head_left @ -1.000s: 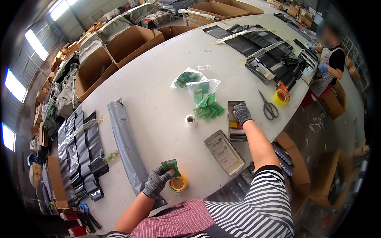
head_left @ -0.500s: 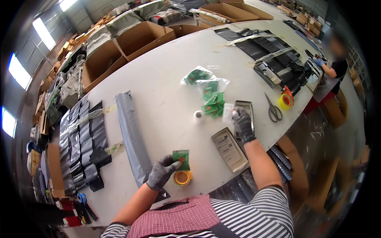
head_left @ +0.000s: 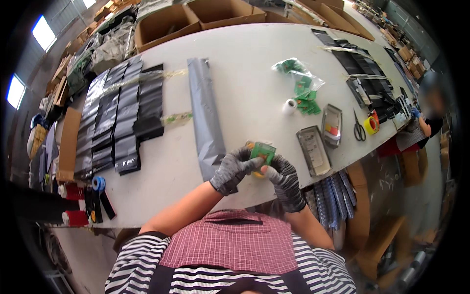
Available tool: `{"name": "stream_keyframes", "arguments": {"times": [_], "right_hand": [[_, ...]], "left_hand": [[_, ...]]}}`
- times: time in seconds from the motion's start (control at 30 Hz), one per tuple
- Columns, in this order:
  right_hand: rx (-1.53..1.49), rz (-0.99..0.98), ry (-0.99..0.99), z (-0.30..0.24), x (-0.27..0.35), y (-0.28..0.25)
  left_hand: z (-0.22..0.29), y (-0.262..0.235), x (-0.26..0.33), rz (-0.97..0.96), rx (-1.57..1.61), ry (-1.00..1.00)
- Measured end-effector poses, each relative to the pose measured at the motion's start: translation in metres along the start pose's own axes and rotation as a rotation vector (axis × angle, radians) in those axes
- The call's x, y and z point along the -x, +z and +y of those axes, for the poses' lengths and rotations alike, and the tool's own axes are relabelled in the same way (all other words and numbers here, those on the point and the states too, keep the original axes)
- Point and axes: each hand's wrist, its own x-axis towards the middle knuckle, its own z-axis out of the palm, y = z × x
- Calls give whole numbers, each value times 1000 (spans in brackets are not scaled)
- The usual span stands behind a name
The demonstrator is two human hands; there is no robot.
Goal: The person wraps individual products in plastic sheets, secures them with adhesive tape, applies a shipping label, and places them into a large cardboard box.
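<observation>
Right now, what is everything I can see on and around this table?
table: one, white, centre
green packet: one, held in both hands
tape roll: one, yellow, under the hands
grey bag: one, lying mid-table
black bags: many, left side
green packets: a pile, right of centre
white roll: one, beside the pile
trays: two, grey, right edge
scissors: one, far right
boxes: several, brown, behind table
left hand: grey glove
right hand: grey glove

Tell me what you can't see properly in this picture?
- Small green packet, head view: both gloved hands, left hand and right hand, cover its lower part.
- Yellow tape roll, head view: mostly hidden behind the hands.
- Grey tray contents: too small to tell.
- Co-worker at the right rim: blurred, cut off.
</observation>
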Motion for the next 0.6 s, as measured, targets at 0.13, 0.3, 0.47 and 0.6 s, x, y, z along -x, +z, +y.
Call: {"name": "stream_keyframes", "arguments": {"times": [0.13, 0.3, 0.47, 0.6], "right_hand": [[103, 224, -16, 27, 18, 18], [74, 245, 290, 68, 36, 23], [143, 3, 500, 148, 57, 56], [-34, 67, 611, 194, 34, 93]], "left_hand": [[-1, -41, 44, 10, 53, -80], [-62, -98, 82, 318, -1113, 172], [-129, -126, 68, 285, -1549, 370], [-114, -132, 74, 244, -1447, 430]]}}
